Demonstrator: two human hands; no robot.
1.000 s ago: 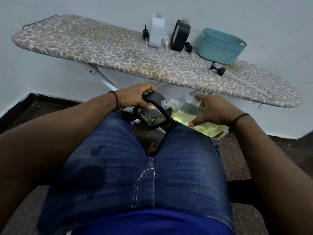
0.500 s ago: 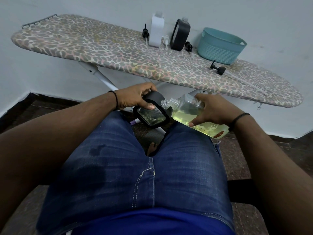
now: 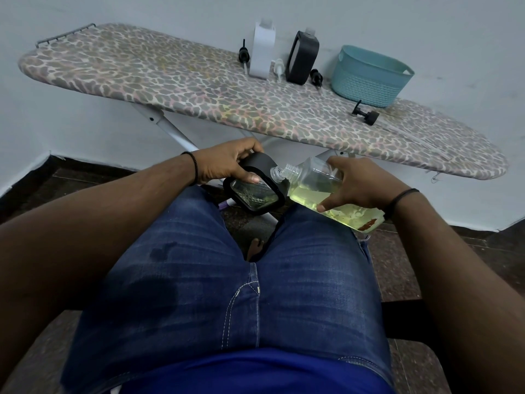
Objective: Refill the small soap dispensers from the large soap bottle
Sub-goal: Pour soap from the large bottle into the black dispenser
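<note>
Over my lap, my left hand [image 3: 227, 162] grips a small black-framed soap dispenser [image 3: 255, 191], tilted with its clear neck to the right. My right hand [image 3: 358, 186] holds the large clear soap bottle [image 3: 321, 191], part full of yellow-green liquid and tipped so its open threaded mouth meets the dispenser's neck. On the ironing board [image 3: 170, 81] stand a white dispenser [image 3: 262, 51] and a second black dispenser [image 3: 301, 58], both without pumps. Loose pump heads lie beside them: a black pump [image 3: 243, 56], a white pump [image 3: 279, 69], another black pump [image 3: 316, 78].
A teal woven basket [image 3: 369, 76] sits at the board's right end against the wall, with a black pump head [image 3: 365, 113] lying in front of it. The board's white legs [image 3: 173, 132] run down behind my hands. My knees in blue jeans fill the foreground above a dark floor.
</note>
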